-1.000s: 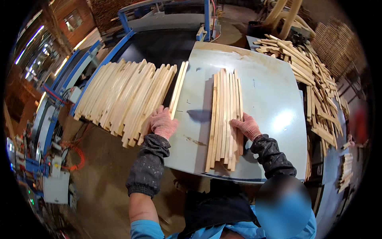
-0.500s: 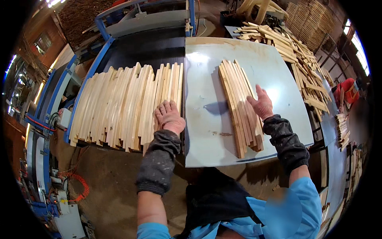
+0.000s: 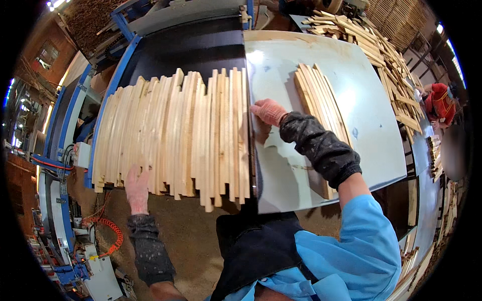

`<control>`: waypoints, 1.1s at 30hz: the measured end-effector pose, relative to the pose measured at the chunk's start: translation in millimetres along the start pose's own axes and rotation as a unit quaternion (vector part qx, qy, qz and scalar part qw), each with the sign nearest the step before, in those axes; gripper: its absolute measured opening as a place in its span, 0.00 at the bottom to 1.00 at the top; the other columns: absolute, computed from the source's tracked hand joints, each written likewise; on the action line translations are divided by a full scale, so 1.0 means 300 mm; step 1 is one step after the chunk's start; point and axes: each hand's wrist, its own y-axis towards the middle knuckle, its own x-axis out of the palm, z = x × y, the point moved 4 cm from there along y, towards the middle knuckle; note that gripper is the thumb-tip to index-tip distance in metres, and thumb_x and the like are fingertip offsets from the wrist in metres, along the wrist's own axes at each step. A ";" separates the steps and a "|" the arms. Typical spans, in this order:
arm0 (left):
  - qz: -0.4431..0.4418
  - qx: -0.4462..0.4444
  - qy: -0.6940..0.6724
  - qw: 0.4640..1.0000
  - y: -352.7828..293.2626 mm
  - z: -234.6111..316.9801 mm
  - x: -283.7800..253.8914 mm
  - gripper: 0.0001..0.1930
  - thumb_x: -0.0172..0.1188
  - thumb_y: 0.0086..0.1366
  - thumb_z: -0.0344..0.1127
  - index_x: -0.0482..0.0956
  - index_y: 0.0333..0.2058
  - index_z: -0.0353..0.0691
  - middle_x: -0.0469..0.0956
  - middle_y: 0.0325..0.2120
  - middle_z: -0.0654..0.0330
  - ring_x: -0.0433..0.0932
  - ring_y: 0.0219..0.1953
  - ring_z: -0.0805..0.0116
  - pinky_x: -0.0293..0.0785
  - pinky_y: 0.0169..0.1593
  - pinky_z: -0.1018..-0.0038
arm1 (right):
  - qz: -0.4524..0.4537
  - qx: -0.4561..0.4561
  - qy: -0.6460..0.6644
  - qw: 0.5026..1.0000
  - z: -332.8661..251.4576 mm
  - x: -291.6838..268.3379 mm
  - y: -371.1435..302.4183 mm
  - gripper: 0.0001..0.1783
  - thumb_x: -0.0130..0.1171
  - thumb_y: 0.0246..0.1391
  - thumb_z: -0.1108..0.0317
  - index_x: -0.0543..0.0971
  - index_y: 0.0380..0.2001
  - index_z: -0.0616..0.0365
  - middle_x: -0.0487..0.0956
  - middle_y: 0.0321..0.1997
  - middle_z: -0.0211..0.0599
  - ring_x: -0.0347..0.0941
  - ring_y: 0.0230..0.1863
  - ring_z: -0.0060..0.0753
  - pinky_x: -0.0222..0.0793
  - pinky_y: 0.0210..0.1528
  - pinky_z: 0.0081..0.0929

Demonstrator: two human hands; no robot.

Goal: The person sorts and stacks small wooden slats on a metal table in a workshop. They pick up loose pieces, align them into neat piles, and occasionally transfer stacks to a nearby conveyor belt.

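Note:
A long row of pale wooden strips (image 3: 165,130) lies side by side on a black conveyor belt (image 3: 186,52); their near ends are uneven and stick out past the belt's edge. My left hand (image 3: 137,188), in a pinkish glove, touches the near ends at the left part of the row, fingers stretched out. Beside the row's right edge is my gloved right hand (image 3: 270,111), over the left border of the light metal table (image 3: 286,175). Its fingers are curled together, and nothing shows in them. A smaller bundle of strips (image 3: 321,100) rests on that table, partly hidden by my right forearm.
A blue machine frame (image 3: 123,60) borders the belt. At the back right is a heap of loose wooden pieces (image 3: 374,55). Another person in red (image 3: 439,103) stands at the far right near more strips. An orange coiled hose (image 3: 116,233) hangs at the lower left.
My left hand has gone from the top of the row's right part to the near ends further left. My right hand has left the smaller bundle and moved left, its fingers now curled.

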 end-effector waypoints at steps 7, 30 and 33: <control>0.146 0.015 0.041 0.988 0.241 -0.458 -0.438 0.30 0.67 0.67 0.36 0.75 0.65 0.30 0.77 0.64 0.45 0.74 0.66 0.50 0.66 0.71 0.62 | 0.123 -0.040 -0.253 0.959 -0.170 0.171 0.143 0.16 0.51 0.70 0.62 0.84 0.47 0.58 0.84 0.53 0.57 0.82 0.54 0.59 0.78 0.59 0.50; 0.118 -0.080 0.277 0.950 0.952 -0.899 -1.042 0.48 0.56 0.75 0.61 0.48 0.79 0.33 0.49 0.80 0.42 0.51 0.80 0.43 0.53 0.79 0.52 | 0.272 0.016 0.181 0.945 -0.046 0.234 -0.172 0.33 0.65 0.65 0.52 0.79 0.64 0.67 0.85 0.61 0.52 0.81 0.62 0.45 0.73 0.66 0.33; 0.120 -0.051 0.296 0.946 0.968 -0.884 -1.035 0.46 0.55 0.76 0.60 0.52 0.78 0.34 0.53 0.79 0.42 0.54 0.79 0.42 0.54 0.79 0.51 | 0.265 0.033 0.255 0.929 -0.046 0.247 -0.192 0.34 0.64 0.66 0.52 0.77 0.65 0.67 0.83 0.63 0.51 0.81 0.63 0.44 0.72 0.67 0.33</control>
